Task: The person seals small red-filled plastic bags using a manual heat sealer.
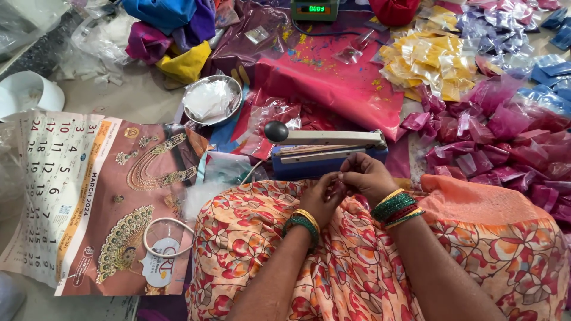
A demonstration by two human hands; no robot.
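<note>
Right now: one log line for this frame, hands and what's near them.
left hand: pinching small item with right, item unclear | right hand: fingertips meet left | heat sealer: just ahead, arm raised | steel bowl: left | pink packets: right

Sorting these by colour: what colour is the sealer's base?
Blue, with a black knob; the heat sealer shows clearly in the head view.

You are looking down at a pale grey floor in soft, even light (no wall or window shows). A large paper wall calendar with jewellery pictures lies flat on it at your left. A spread sheet of glossy pink plastic covers the floor further ahead, flecked with coloured powder.
</note>
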